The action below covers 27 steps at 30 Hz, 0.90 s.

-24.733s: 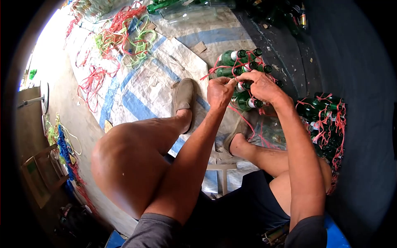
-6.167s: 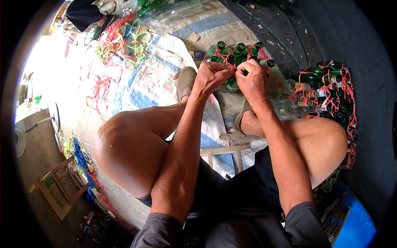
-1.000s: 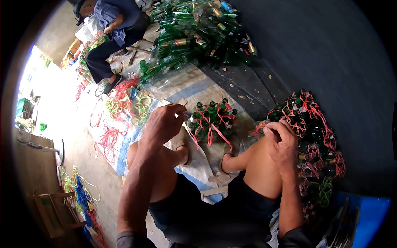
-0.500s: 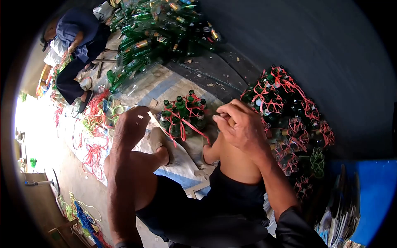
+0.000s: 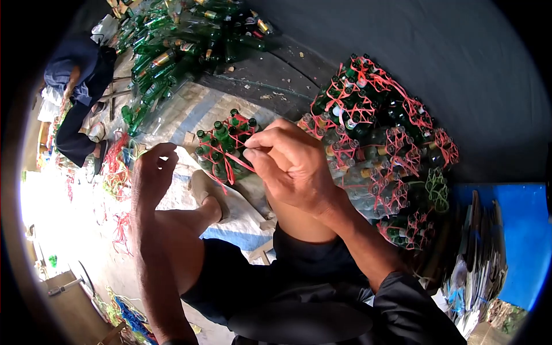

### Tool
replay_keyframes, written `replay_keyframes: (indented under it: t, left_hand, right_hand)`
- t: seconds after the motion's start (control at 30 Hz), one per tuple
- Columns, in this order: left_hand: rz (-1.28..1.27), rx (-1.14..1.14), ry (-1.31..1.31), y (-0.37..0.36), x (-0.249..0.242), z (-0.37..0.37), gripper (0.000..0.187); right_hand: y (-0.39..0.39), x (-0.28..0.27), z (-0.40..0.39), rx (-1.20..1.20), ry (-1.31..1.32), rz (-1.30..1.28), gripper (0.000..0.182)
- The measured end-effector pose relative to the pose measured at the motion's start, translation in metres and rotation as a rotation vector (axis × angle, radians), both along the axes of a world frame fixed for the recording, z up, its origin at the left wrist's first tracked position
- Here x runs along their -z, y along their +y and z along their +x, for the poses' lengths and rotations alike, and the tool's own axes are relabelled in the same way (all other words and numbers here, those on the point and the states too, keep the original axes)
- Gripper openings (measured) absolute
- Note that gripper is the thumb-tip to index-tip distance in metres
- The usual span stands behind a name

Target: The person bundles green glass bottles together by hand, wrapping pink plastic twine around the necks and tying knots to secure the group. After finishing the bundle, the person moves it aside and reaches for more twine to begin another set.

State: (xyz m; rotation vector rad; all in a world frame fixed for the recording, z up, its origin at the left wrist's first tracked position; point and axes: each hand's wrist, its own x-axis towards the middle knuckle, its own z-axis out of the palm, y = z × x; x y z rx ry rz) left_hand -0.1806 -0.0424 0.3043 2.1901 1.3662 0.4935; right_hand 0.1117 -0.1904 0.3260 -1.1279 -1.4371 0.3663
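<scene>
A bundle of upright green bottles [image 5: 221, 131] stands on the floor between my feet, with red plastic twine [image 5: 230, 167] knotted around the necks. My right hand [image 5: 293, 167] is raised just right of the bundle, nearer the camera, its thumb and forefinger brought together in a pinch. Left of the bundle, my left hand [image 5: 152, 175] hangs in the air with curled fingers, thumb close to the forefinger. Whatever lies between the fingertips of either hand, if anything, is too small to make out. Neither hand visibly touches a bottle.
Loose green bottles [image 5: 167, 63] are heaped at the back. Bottles netted in red twine [image 5: 368, 109] are stacked along the dark wall at right. A co-worker [image 5: 75, 75] sits bent at the far left. Flattened cardboard [image 5: 474, 259] stands by a blue panel [image 5: 526, 230].
The view has turned, so the bundle and the co-worker sit further left. My right hand has come nearer the camera and closer to the bundle in view. Both hands keep their curled shape.
</scene>
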Motion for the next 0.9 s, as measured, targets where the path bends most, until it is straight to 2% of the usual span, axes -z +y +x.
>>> replay_keyframes:
  t: [0.07, 0.13, 0.2, 0.33, 0.4, 0.47, 0.67, 0.73, 0.77, 0.9]
  left_hand:
    - [-0.002, 0.008, 0.005, 0.002, 0.001, 0.001, 0.024]
    - [-0.009, 0.003, 0.01, 0.003, 0.001, 0.003, 0.025]
    - [-0.016, 0.007, 0.02, 0.005, 0.0, 0.006, 0.026]
    - [0.002, -0.009, 0.034, 0.006, -0.001, 0.013, 0.027]
    - [-0.013, -0.016, 0.078, 0.007, -0.005, 0.017, 0.028]
    - [-0.015, -0.006, -0.017, 0.007, -0.008, 0.022, 0.028]
    - [0.119, 0.163, -0.143, 0.022, -0.051, 0.049, 0.027]
    - [0.133, 0.18, -0.217, 0.026, -0.07, 0.061, 0.028]
    - [0.091, 0.141, -0.248, 0.029, -0.074, 0.066, 0.028]
    - [0.002, 0.106, -0.436, 0.052, -0.044, 0.065, 0.03]
  right_hand:
    - [-0.01, -0.006, 0.008, 0.028, 0.021, 0.066, 0.01]
    - [-0.017, 0.011, 0.02, 0.103, 0.1, 0.048, 0.009]
    - [-0.03, 0.019, 0.032, 0.167, 0.291, -0.12, 0.01]
    - [-0.046, 0.054, 0.072, 0.328, 0.409, -0.352, 0.015]
    - [-0.052, 0.07, 0.087, 0.383, 0.336, -0.499, 0.015]
    - [-0.048, 0.085, 0.093, 0.364, 0.356, -0.52, 0.016]
    - [0.008, 0.105, 0.092, 0.063, 0.098, -0.668, 0.026]
    - [0.047, 0.117, 0.085, -0.09, 0.137, -0.699, 0.029]
    - [0.064, 0.117, 0.078, -0.145, 0.042, -0.684, 0.029]
    - [0.127, 0.124, 0.042, -0.373, -0.244, -0.623, 0.036]
